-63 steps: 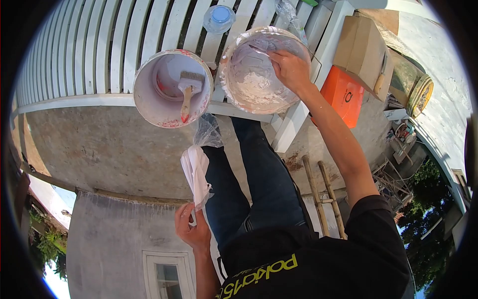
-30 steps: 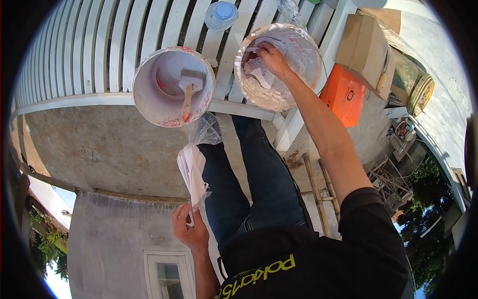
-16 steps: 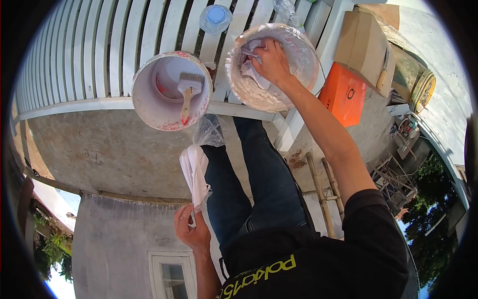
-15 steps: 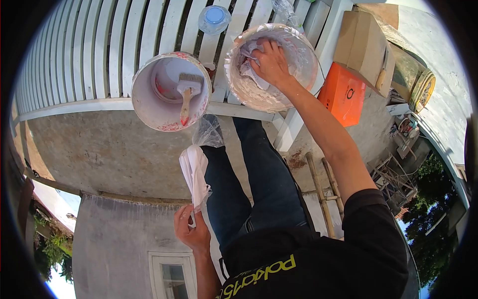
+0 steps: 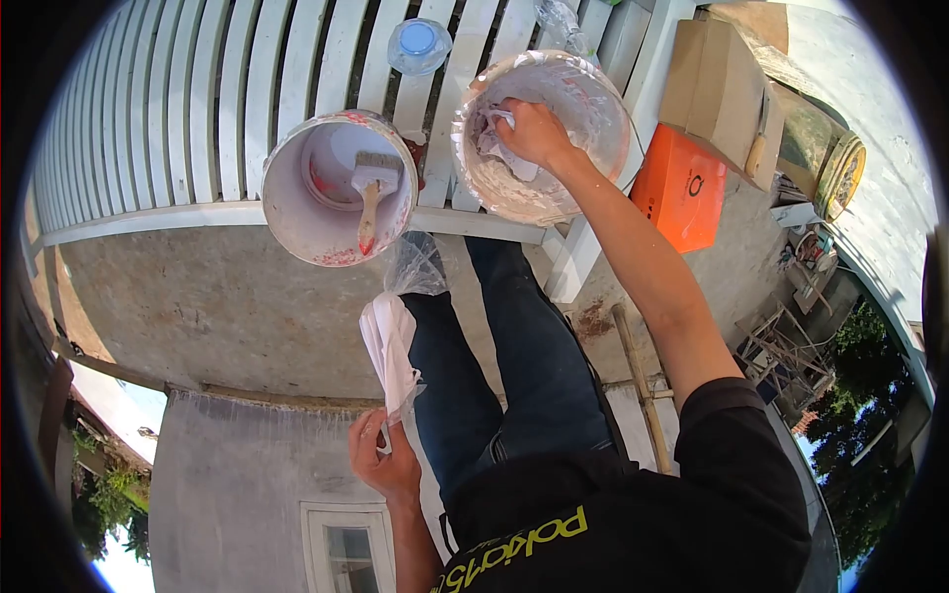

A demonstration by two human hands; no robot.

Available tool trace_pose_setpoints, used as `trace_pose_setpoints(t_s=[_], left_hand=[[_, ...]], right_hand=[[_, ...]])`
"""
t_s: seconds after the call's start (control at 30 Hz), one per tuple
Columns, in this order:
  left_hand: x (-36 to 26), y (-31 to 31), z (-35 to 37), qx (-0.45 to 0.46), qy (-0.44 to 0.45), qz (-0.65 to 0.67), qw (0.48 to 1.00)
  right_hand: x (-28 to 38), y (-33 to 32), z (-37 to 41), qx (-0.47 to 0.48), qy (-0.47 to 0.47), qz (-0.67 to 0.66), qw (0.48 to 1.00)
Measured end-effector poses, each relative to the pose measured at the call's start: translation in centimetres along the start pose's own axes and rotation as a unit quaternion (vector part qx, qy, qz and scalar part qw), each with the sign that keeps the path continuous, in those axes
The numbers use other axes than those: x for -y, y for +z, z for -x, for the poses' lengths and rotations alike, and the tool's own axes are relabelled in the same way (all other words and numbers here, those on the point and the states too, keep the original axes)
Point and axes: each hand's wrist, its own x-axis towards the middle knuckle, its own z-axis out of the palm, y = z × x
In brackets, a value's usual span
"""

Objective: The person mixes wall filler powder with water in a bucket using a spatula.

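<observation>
My left hand (image 5: 386,460) pinches the lower end of a clear plastic bag (image 5: 415,262) that holds a pale pinkish-white mass (image 5: 388,341). The bag hangs in front of my legs, its loose clear end reaching up near the white bucket. Inside the paint-smeared bucket (image 5: 603,168) on the right, my right hand (image 5: 535,135) grips a crumpled whitish sheet (image 5: 514,158), with the fingertips partly hidden in its folds. Beside that bucket stands a second white bucket (image 5: 287,188) with red smears, and a wide paintbrush (image 5: 372,198) rests in it, bristles up.
Both buckets stand on a white slatted bench (image 5: 237,99). A clear bottle with a blue cap (image 5: 419,40) and crumpled clear plastic (image 5: 563,25) lie beyond them. To the right are an orange box (image 5: 680,193), a cardboard box (image 5: 712,89) and a dirty pail (image 5: 840,178).
My right hand's fingers have drawn in around the crumpled sheet inside the bucket. My left hand keeps its pinch on the bag; the view has shifted slightly.
</observation>
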Motion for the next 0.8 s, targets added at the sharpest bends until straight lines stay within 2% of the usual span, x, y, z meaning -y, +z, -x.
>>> trace_pose_setpoints(t_s=[0.13, 0.23, 0.33, 0.37, 0.47, 0.57, 0.6, 0.67, 0.8], left_hand=[[0.1, -0.1, 0.0, 0.002, -0.005, -0.003, 1.000], [0.0, 0.0, -0.1, 0.002, 0.004, 0.000, 1.000], [0.0, 0.2, -0.2, -0.001, 0.009, 0.003, 1.000], [0.0, 0.1, -0.2, -0.002, 0.007, 0.002, 1.000], [0.1, 0.0, -0.2, -0.003, 0.003, -0.005, 1.000], [-0.1, 0.1, -0.2, -0.001, 0.004, -0.005, 1.000], [-0.1, 0.1, -0.3, -0.001, 0.005, -0.006, 1.000], [0.0, 0.1, -0.3, -0.005, 0.002, -0.003, 1.000], [0.1, 0.0, -0.1, -0.004, 0.000, -0.005, 1.000]], right_hand=[[-0.7, -0.1, 0.4, -0.026, 0.000, -0.100, 0.995], [-1.5, 1.2, 0.7, 0.022, -0.028, -0.127, 0.991], [-2.8, 2.3, 1.0, 0.022, -0.120, -0.119, 0.985], [-2.7, 1.8, 0.3, 0.136, -0.006, -0.129, 0.982], [-2.2, 1.6, -0.8, 0.126, 0.073, -0.039, 0.989], [-2.9, 4.1, -1.3, -0.019, 0.057, -0.022, 0.998], [-2.4, 4.4, -1.3, -0.039, 0.075, -0.006, 0.996], [-1.0, 5.1, -1.2, -0.078, 0.113, 0.023, 0.990], [0.6, 5.6, -1.7, -0.076, 0.186, -0.023, 0.979]])
